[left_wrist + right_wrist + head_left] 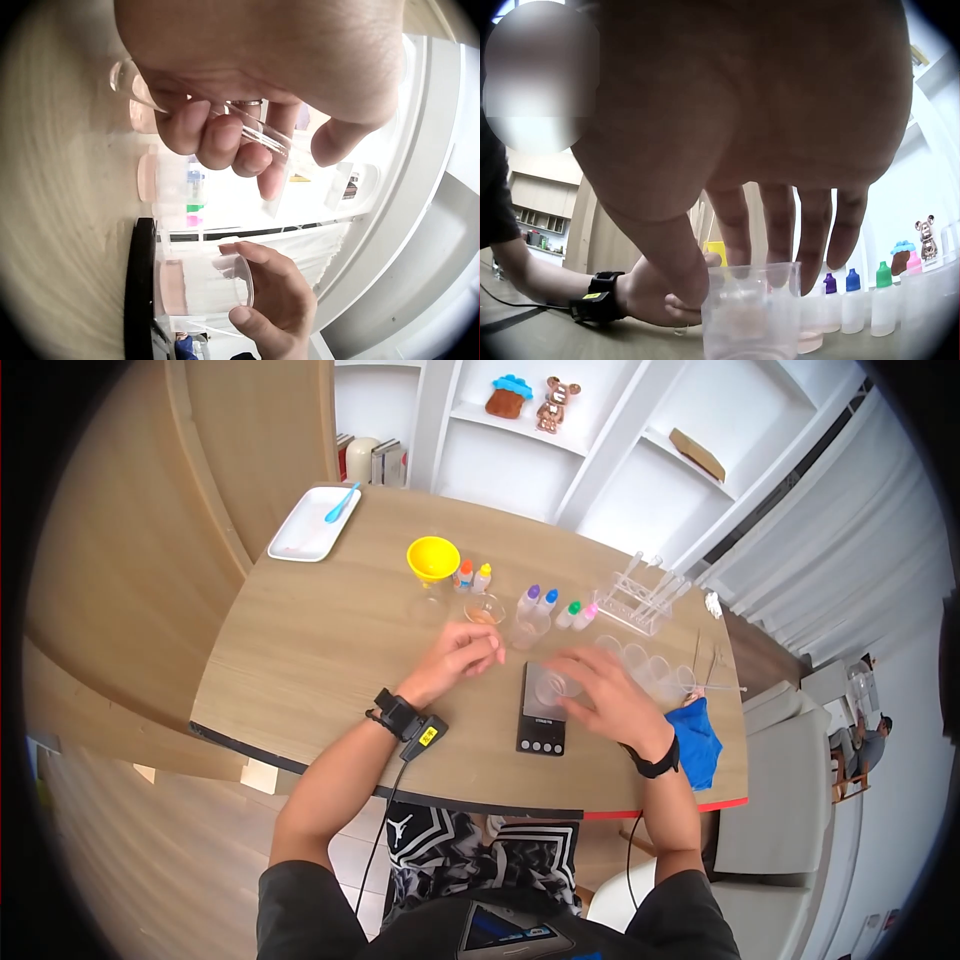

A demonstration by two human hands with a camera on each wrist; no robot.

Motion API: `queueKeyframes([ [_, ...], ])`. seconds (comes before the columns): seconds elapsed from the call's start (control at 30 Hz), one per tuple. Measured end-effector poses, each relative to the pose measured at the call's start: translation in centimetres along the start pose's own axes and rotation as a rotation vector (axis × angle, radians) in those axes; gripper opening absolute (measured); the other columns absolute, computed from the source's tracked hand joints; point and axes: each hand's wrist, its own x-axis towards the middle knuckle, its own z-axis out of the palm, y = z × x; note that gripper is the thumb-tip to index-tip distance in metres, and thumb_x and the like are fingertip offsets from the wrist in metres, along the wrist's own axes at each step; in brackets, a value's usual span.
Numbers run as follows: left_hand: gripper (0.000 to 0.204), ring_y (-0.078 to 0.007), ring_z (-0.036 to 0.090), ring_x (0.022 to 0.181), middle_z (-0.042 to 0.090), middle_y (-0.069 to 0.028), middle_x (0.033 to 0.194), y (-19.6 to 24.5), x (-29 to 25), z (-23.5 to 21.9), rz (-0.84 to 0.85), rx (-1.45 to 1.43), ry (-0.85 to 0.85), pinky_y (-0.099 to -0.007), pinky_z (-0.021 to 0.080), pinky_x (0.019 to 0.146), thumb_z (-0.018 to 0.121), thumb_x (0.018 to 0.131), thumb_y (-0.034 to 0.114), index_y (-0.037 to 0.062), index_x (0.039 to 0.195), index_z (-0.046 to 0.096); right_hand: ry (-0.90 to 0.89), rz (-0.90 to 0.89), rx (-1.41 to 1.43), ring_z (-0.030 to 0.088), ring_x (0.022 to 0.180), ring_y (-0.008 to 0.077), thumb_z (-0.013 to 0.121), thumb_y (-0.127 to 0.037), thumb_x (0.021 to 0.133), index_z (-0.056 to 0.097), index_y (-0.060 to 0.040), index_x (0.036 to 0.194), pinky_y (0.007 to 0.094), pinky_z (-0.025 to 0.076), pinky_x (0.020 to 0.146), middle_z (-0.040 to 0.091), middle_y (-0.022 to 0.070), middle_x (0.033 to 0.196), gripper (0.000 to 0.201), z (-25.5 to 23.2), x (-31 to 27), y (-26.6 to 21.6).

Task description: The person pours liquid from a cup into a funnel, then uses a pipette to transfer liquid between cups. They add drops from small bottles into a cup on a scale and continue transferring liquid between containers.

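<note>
My left hand (pixel 463 658) is raised left of the scale, its fingers curled round a slender clear tube (pixel 259 135) with a rounded end. The tube lies slantwise across the fingers in the left wrist view. My right hand (pixel 612 695) holds a clear plastic cup (pixel 750 319) near its rim, thumb on one side and fingers on the other. That cup stands on a black digital scale (pixel 541 735). Its lower part looks pinkish in the left wrist view. Just beyond the hands are another clear cup (pixel 530 630) and a shallow clear cup (pixel 484 609).
Several dropper bottles (pixel 533 598) with coloured caps line the back, beside a yellow funnel (pixel 433 560). A test tube rack (pixel 640 605), clear cups (pixel 660 668) and a blue cloth (pixel 690 745) are at right. A white tray (pixel 290 553) with a blue spoon (pixel 340 506) lies far left.
</note>
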Motion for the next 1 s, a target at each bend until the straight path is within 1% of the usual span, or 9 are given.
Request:
queueKeyframes([
  [0.13, 0.035, -0.0053, 0.041, 0.060, 0.048, 0.0045, 0.066, -0.3, 0.1, -0.1, 0.010, -0.019, -0.024, -0.0240, 0.030, 0.056, 0.057, 0.106, 0.032, 0.0047, 0.088, 0.069, 0.085, 0.105, -0.028, 0.059, 0.124, 0.0397, 0.078, -0.011, 0.084, 0.064, -0.0076, 0.135, 0.0487, 0.047, 0.107, 0.064, 0.0175, 0.129, 0.052, -0.3, 0.4, 1.5],
  [0.33, 0.034, -0.0055, 0.042, 0.060, 0.049, 0.0038, 0.066, -0.1, 0.0, 0.1, 0.002, 0.001, -0.033, -0.0242, 0.031, 0.055, 0.056, 0.104, 0.030, 0.0030, 0.088, 0.069, 0.168, 0.130, -0.151, 0.060, 0.124, 0.0433, 0.076, -0.010, 0.087, 0.065, -0.0076, 0.132, 0.0480, 0.049, 0.108, 0.065, 0.0192, 0.135, 0.047, -0.2, 3.1, 3.7],
  [0.43, 0.033, -0.0056, 0.042, 0.059, 0.049, 0.0035, 0.066, 0.0, 0.1, 0.0, -0.003, -0.004, -0.040, -0.0242, 0.031, 0.056, 0.055, 0.104, 0.028, 0.0021, 0.089, 0.069, 0.085, 0.179, -0.129, 0.060, 0.124, 0.0437, 0.076, -0.011, 0.088, 0.065, -0.0076, 0.133, 0.0485, 0.048, 0.108, 0.065, 0.0193, 0.135, 0.046, 1.4, 3.6, 5.8],
  [0.53, 0.033, -0.0052, 0.042, 0.059, 0.048, 0.0046, 0.066, -0.2, 0.1, 0.0, 0.009, -0.023, -0.043, -0.0240, 0.030, 0.055, 0.057, 0.105, 0.031, 0.0046, 0.089, 0.069, 0.115, 0.148, -0.155, 0.060, 0.123, 0.0425, 0.077, -0.013, 0.088, 0.064, -0.0038, 0.129, 0.0511, 0.047, 0.108, 0.066, 0.0184, 0.128, 0.045, 1.9, 3.5, 6.0],
  [0.63, 0.034, -0.0050, 0.042, 0.059, 0.048, 0.0050, 0.066, -0.5, 0.1, 0.0, 0.002, -0.032, -0.055, -0.0239, 0.030, 0.055, 0.057, 0.106, 0.032, 0.0057, 0.089, 0.070, 0.202, 0.110, -0.196, 0.058, 0.128, 0.0416, 0.078, -0.016, 0.089, 0.064, -0.0044, 0.132, 0.0519, 0.044, 0.112, 0.066, 0.0186, 0.133, 0.047, 1.2, 3.2, 4.9],
  [0.73, 0.034, -0.0060, 0.043, 0.062, 0.049, 0.0039, 0.068, -0.1, -0.1, 0.6, -0.020, -0.025, -0.105, -0.0244, 0.032, 0.058, 0.056, 0.106, 0.032, 0.0042, 0.092, 0.070, 0.299, 0.096, 0.011, 0.059, 0.129, 0.0396, 0.078, -0.018, 0.092, 0.064, -0.0050, 0.134, 0.0499, 0.044, 0.113, 0.064, 0.0181, 0.138, 0.046, 1.3, 2.9, 3.0],
  [0.83, 0.037, -0.0070, 0.044, 0.064, 0.051, 0.0029, 0.070, 0.5, -0.5, 1.8, -0.048, -0.045, -0.196, -0.0250, 0.034, 0.060, 0.055, 0.106, 0.035, 0.0044, 0.092, 0.069, 0.252, 0.101, 0.374, 0.059, 0.131, 0.0360, 0.076, -0.018, 0.095, 0.065, -0.0048, 0.134, 0.0464, 0.043, 0.115, 0.063, 0.0169, 0.141, 0.043, 2.2, 2.3, -0.7],
  [0.9, 0.038, -0.0078, 0.045, 0.065, 0.051, 0.0022, 0.072, 0.6, -0.7, 2.6, -0.079, -0.077, -0.276, -0.0253, 0.034, 0.060, 0.056, 0.107, 0.039, 0.0059, 0.092, 0.066, 0.222, 0.032, 0.494, 0.059, 0.131, 0.0346, 0.074, -0.017, 0.097, 0.065, -0.0045, 0.134, 0.0441, 0.044, 0.114, 0.062, 0.0166, 0.142, 0.041, 2.8, 2.3, -1.9],
  [1.0, 0.036, -0.0075, 0.045, 0.065, 0.051, 0.0023, 0.072, 1.1, -1.0, 3.6, -0.073, -0.173, -0.294, -0.0255, 0.032, 0.059, 0.057, 0.107, 0.039, 0.0065, 0.094, 0.065, 0.177, -0.053, 0.636, 0.060, 0.131, 0.0331, 0.072, -0.016, 0.099, 0.066, -0.0042, 0.132, 0.0425, 0.045, 0.113, 0.062, 0.0166, 0.143, 0.035, 3.7, 2.3, -1.7],
])
